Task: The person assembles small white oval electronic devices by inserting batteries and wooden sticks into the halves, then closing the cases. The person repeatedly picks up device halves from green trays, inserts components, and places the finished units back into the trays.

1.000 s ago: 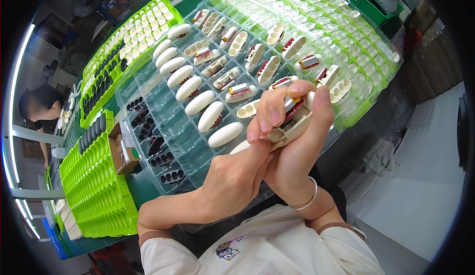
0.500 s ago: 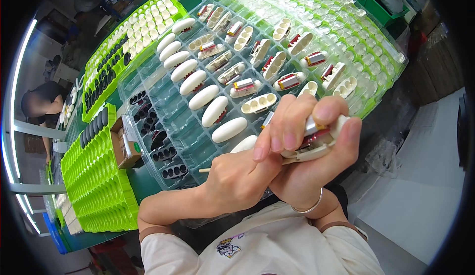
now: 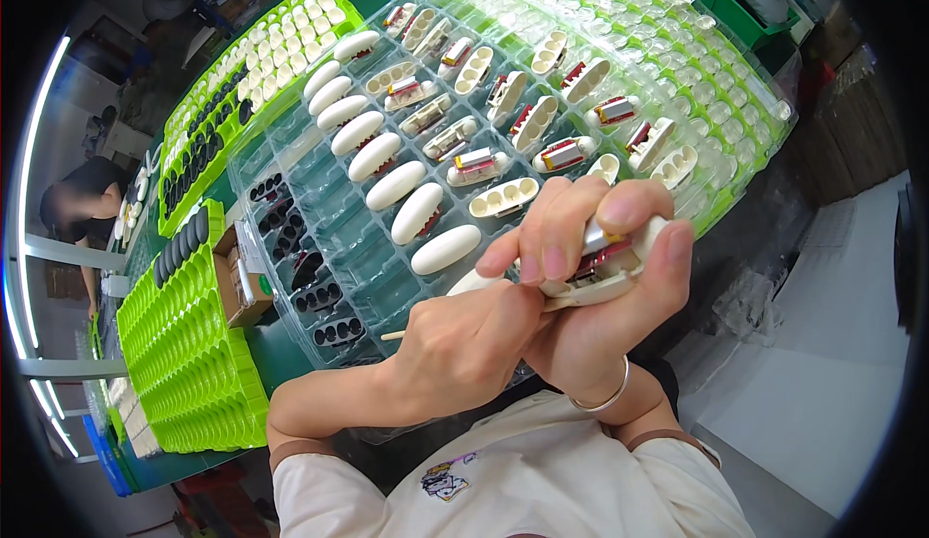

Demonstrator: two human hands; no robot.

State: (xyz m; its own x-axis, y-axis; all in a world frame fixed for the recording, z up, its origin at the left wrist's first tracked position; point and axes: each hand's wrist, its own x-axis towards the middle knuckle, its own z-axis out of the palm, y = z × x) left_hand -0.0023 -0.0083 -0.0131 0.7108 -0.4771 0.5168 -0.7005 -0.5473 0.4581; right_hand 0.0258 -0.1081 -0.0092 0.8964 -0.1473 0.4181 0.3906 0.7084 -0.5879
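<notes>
My right hand, with a bracelet at its wrist, is closed around a small white oval plastic housing. A silver cell and red parts show inside the housing, which is tilted, its lower end hidden by fingers. My left hand is a closed fist against the right fingers, at the housing's left end. From the fist's left side pokes the end of a thin pale stick; its other end is hidden. Just beyond the hands lies a clear compartment tray with several white oval housings, some open, some face down.
Black oval parts sit in the tray's left columns. Left of it are a lime-green ribbed tray and a small cardboard box. Green trays of clear caps lie at far right. A person sits at far left.
Both hands and the held housing have shifted slightly left together. The whole scene also shifts a little left. The grips look the same.
</notes>
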